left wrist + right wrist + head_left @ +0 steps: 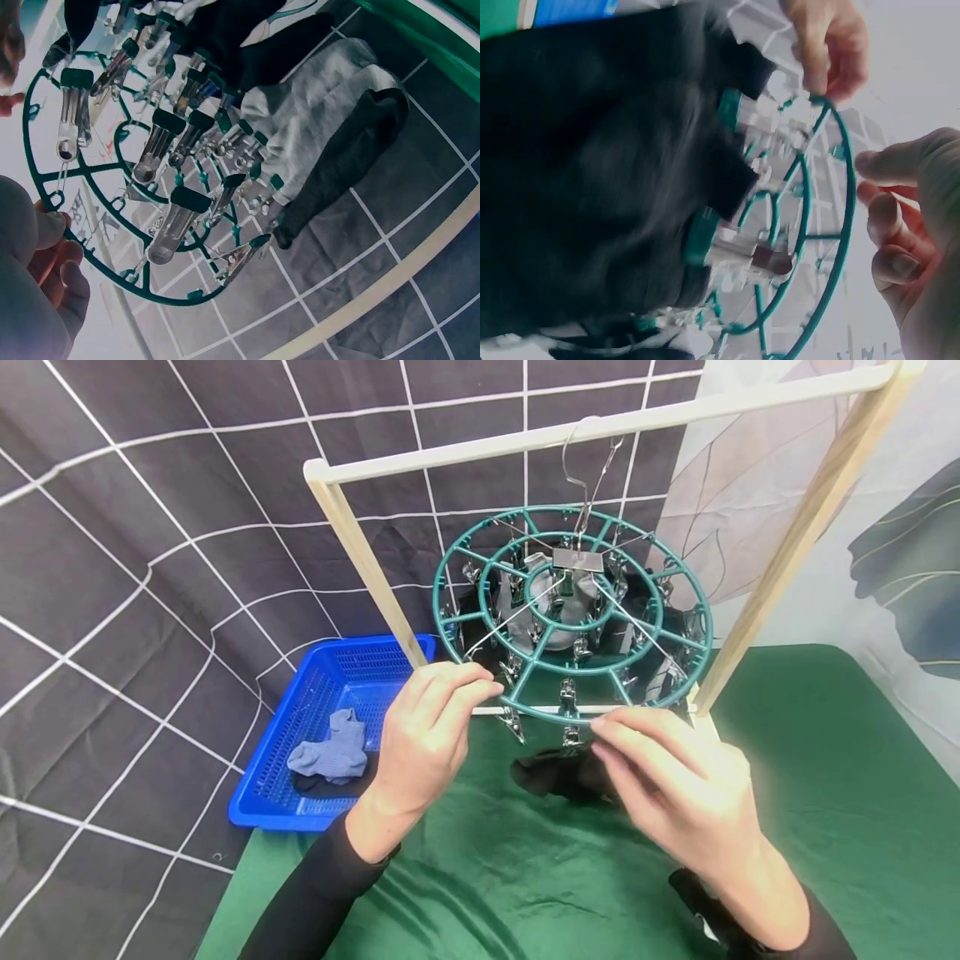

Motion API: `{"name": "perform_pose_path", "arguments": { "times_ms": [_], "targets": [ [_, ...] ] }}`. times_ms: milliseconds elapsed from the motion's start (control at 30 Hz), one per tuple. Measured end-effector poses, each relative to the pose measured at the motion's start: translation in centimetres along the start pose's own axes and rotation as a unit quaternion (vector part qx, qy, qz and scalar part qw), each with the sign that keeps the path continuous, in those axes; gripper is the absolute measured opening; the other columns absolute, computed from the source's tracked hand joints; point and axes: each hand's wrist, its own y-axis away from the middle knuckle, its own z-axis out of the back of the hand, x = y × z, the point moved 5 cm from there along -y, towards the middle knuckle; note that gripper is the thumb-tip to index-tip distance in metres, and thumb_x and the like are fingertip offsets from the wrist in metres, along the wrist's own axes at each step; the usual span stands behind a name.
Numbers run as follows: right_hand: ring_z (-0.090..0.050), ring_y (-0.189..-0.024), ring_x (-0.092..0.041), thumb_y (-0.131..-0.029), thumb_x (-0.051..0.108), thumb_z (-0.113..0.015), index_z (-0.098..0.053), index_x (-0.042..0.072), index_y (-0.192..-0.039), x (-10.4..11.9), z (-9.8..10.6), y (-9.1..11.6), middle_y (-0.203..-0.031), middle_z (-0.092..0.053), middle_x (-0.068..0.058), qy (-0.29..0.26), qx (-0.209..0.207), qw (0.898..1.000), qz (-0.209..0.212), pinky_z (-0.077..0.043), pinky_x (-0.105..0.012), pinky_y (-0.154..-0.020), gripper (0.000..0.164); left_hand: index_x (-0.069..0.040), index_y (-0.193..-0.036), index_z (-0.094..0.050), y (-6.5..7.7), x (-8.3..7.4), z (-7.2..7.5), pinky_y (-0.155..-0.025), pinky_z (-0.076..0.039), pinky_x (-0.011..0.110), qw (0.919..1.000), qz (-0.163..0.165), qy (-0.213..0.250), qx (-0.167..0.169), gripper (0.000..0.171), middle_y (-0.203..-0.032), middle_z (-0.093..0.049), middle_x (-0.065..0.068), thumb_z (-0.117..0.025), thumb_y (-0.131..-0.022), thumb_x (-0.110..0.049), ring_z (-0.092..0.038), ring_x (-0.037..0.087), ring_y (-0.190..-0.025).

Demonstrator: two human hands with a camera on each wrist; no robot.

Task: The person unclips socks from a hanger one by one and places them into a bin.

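A round green clip hanger (540,653) with metal peg clips hangs by its wire hook from a wooden rack. My left hand (431,735) pinches its outer ring at the near left. Along the near right edge, my right hand (678,785) has its thumb and fingertips beside the ring, with no clear grip in the right wrist view. Black cloth (615,165) hangs from clips on the near side, close to the right hand. Grey and black socks (315,112) hang from other clips, seen from below in the left wrist view.
A blue plastic basket (258,785) stands on the left, holding a blue sock (333,750) and something black. The rack's posts (798,539) rise on both sides of the hanger. Green cloth (480,868) covers the table; a dark grid-patterned curtain (112,635) hangs behind.
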Motion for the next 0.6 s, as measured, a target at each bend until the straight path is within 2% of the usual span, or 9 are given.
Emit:
{"name": "perform_pose_path", "arguments": {
  "times_ms": [167, 400, 600],
  "targets": [
    [-0.062, -0.058, -0.023, -0.082, 0.006, -0.060, -0.078, 0.001, -0.079, -0.8, -0.3, 0.0, -0.073, -0.072, -0.011, 0.032, 0.011, 0.999, -0.002, -0.046, -0.039, -0.044, 0.018, 0.000, -0.091, -0.071, 0.3, 0.4, 0.1, -0.074, -0.055, 0.036, 0.9999, 0.012, 0.003, -0.002, 0.019, -0.094, -0.069, 0.012, -0.057, -0.085, 0.012, -0.061, 0.027, -0.086],
    [-0.062, -0.057, -0.023, -0.082, 0.002, -0.057, -0.077, 0.001, -0.079, -0.8, -1.0, 0.0, -0.072, -0.071, -0.013, 0.035, 0.012, 0.999, 0.011, -0.050, -0.040, -0.047, 0.021, 0.000, -0.089, -0.070, 0.6, 0.6, 0.1, -0.073, -0.055, 0.036, 0.9998, 0.020, 0.003, 0.000, 0.016, -0.095, -0.070, 0.011, -0.059, -0.085, 0.011, -0.060, 0.026, -0.086],
    [-0.061, -0.057, -0.024, -0.080, 0.000, -0.058, -0.077, 0.001, -0.079, -0.8, -1.1, 0.3, -0.072, -0.071, -0.013, 0.031, -0.001, 0.999, 0.020, -0.047, -0.039, -0.050, 0.019, 0.002, -0.092, -0.068, 1.1, 0.2, 0.3, -0.078, -0.054, 0.041, 0.9993, 0.031, 0.017, -0.012, 0.010, -0.098, -0.068, 0.016, -0.067, -0.083, -0.002, -0.060, 0.030, -0.091]
  ]
}}
